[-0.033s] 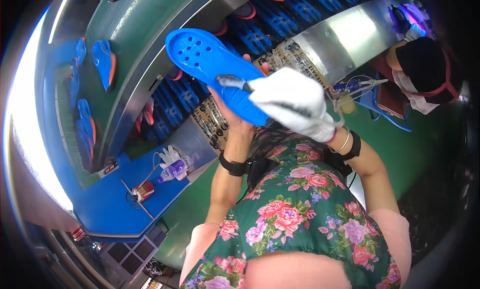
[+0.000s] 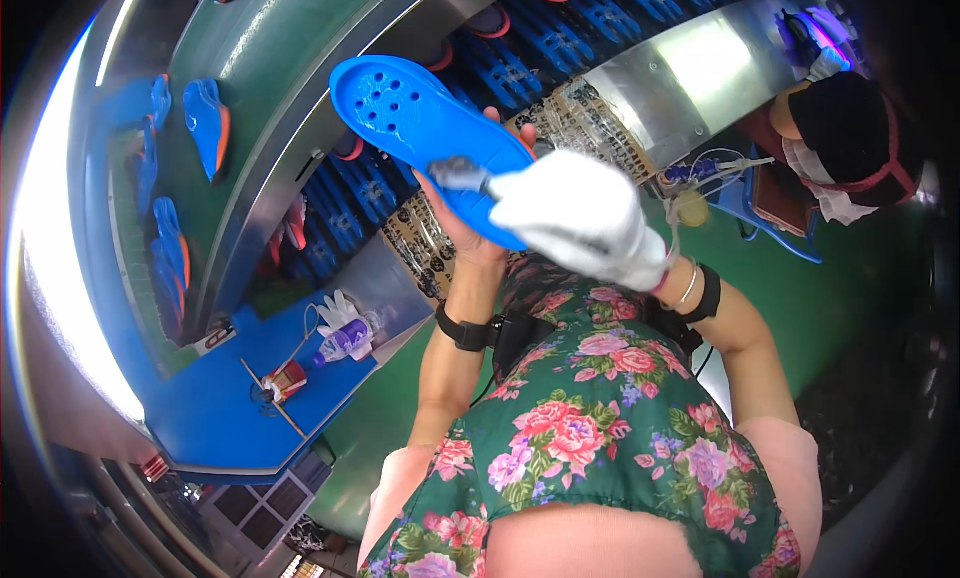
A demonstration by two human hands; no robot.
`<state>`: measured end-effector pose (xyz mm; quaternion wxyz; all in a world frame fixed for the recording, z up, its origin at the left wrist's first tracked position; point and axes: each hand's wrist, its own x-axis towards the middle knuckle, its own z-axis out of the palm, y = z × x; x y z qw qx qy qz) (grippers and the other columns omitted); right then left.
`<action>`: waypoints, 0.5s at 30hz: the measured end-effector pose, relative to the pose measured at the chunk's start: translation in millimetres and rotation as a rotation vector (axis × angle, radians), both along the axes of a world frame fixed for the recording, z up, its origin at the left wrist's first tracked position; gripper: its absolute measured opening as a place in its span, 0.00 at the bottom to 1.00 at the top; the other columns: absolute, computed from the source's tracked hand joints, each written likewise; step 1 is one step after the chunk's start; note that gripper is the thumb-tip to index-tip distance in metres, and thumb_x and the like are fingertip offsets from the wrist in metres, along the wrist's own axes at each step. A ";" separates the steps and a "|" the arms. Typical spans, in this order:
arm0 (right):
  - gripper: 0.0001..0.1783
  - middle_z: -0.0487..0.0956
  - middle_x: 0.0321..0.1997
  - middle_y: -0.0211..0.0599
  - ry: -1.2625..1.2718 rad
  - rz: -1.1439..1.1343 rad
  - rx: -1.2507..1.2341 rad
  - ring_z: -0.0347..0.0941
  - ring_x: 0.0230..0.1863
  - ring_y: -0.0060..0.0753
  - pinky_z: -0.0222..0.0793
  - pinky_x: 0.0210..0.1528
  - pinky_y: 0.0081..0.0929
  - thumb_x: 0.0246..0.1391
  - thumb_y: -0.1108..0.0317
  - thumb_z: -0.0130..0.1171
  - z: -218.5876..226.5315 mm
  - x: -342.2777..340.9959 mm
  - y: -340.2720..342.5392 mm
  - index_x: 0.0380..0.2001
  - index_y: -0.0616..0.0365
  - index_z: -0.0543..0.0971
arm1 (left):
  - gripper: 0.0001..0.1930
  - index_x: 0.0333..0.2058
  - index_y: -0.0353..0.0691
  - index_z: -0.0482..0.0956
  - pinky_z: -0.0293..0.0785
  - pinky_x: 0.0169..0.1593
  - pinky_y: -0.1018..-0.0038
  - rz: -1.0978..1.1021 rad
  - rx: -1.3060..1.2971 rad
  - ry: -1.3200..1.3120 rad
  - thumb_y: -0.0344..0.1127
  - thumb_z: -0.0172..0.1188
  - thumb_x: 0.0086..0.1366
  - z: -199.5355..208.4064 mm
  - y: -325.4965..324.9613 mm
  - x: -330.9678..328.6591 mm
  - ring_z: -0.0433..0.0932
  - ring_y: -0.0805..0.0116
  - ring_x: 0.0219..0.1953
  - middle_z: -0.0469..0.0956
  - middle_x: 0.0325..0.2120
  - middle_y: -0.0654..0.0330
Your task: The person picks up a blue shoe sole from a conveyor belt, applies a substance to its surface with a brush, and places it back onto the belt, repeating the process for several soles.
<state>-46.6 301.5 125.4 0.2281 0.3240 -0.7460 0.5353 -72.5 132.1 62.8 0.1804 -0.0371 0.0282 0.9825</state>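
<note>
A bright blue shoe sole [image 2: 440,128] with a cluster of round holes in its far-left end is held up in front of me, its surface partly wet and shiny. My left hand [image 2: 470,228], bare, supports it from beneath, the fingertips showing past its right edge. In a white glove, my right hand [image 2: 575,218] closes round a small brush [image 2: 458,174]. The brush's dark bristles are on or just over the middle of the sole, blurred by motion. The glove covers part of the sole's near end.
Left, a green conveyor belt [image 2: 262,73] carries several blue-and-orange soles [image 2: 205,128]. Behind my hands runs a rack of blue parts [image 2: 560,43]. A blue table [image 2: 215,418] holds a purple bottle [image 2: 345,340] and a red container [image 2: 287,378]. Another person [image 2: 850,128] sits at right.
My gloved right hand and the brush have shifted slightly down and to the left over the sole. The sole and my left hand have hardly moved.
</note>
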 end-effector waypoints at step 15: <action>0.10 0.87 0.41 0.34 -0.333 0.296 -0.110 0.84 0.40 0.34 0.79 0.43 0.31 0.50 0.70 0.72 -4.1 22.9 9.3 0.37 0.49 0.88 | 0.57 0.70 0.36 0.57 0.80 0.52 0.48 -0.166 -0.037 0.092 0.80 0.55 0.58 11.6 -17.0 4.0 0.77 0.42 0.52 0.71 0.57 0.40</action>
